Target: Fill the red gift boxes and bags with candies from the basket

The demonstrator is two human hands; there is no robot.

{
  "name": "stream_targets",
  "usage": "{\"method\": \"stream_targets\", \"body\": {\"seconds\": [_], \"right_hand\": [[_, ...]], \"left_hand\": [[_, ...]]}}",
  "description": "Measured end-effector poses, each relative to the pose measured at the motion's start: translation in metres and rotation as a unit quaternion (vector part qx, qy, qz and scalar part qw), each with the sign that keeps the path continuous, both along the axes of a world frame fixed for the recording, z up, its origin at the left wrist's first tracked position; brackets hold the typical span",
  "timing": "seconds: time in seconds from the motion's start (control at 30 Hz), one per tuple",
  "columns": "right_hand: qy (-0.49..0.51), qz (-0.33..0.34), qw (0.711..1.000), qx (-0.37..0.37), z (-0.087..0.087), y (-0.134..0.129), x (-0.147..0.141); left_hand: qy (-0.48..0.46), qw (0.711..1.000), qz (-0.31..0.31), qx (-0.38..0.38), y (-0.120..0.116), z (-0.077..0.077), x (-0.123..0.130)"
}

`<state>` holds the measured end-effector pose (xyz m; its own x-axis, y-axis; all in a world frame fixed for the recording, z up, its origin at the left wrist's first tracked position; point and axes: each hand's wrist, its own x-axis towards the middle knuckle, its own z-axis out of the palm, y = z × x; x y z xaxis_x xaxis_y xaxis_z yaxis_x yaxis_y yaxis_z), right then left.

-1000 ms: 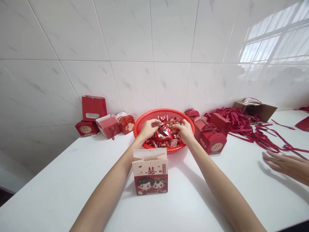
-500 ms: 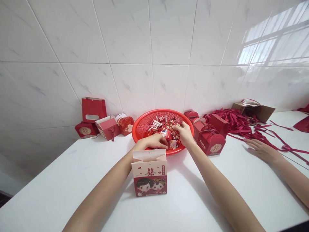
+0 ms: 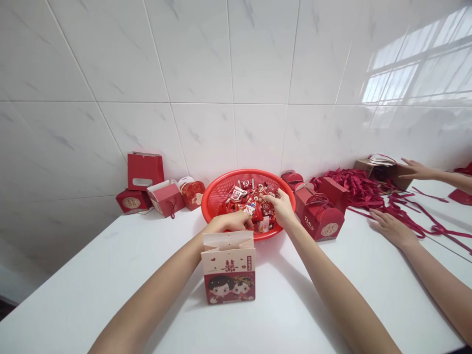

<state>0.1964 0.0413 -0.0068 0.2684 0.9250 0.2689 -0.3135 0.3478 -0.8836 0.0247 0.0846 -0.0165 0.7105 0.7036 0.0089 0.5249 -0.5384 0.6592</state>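
Observation:
A red plastic basket (image 3: 211, 195) holds several wrapped candies (image 3: 254, 210). My left hand (image 3: 233, 221) reaches over its near left rim, fingers curled down among the candies; the fingertips and anything in them are hidden. From the right side my right hand (image 3: 283, 207) reaches in, thumb stretched out apart from the fingers, touching or just over the candies. In front of the basket, between my forearms, a cream and red paper gift box (image 3: 229, 270) with two cartoon faces stands upright, its top unclosed.
Red gift boxes (image 3: 145, 171) stand by the wall at left, and more boxes (image 3: 320, 216) at right. Beyond lie a heap of dark red ribbons (image 3: 356, 187) and a cardboard box (image 3: 401, 177). Another person's hands (image 3: 393, 228) rest on the white table (image 3: 110, 275) and reach toward the cardboard box.
Another person's second hand has come in at the right, by the cardboard box. My left hand has sunk slightly deeper among the candies; my right hand has barely moved. The view has tilted slightly.

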Motion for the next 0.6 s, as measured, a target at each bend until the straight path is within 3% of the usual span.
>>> {"method": "stream_targets", "body": {"seconds": [0.1, 0.3, 0.6], "right_hand": [[-0.001, -0.008, 1.000, 0.002, 0.000, 0.001, -0.001], [0.021, -0.015, 1.000, -0.005, 0.001, 0.002, 0.000], [0.035, 0.002, 0.999, 0.000, 0.002, 0.002, 0.000]], "left_hand": [[0.056, 0.998, -0.037, -0.011, 0.004, 0.002, -0.002], [-0.053, 0.988, 0.065, 0.129, 0.008, 0.011, -0.001], [-0.075, 0.981, 0.102, 0.146, 0.006, 0.014, 0.000]]}}
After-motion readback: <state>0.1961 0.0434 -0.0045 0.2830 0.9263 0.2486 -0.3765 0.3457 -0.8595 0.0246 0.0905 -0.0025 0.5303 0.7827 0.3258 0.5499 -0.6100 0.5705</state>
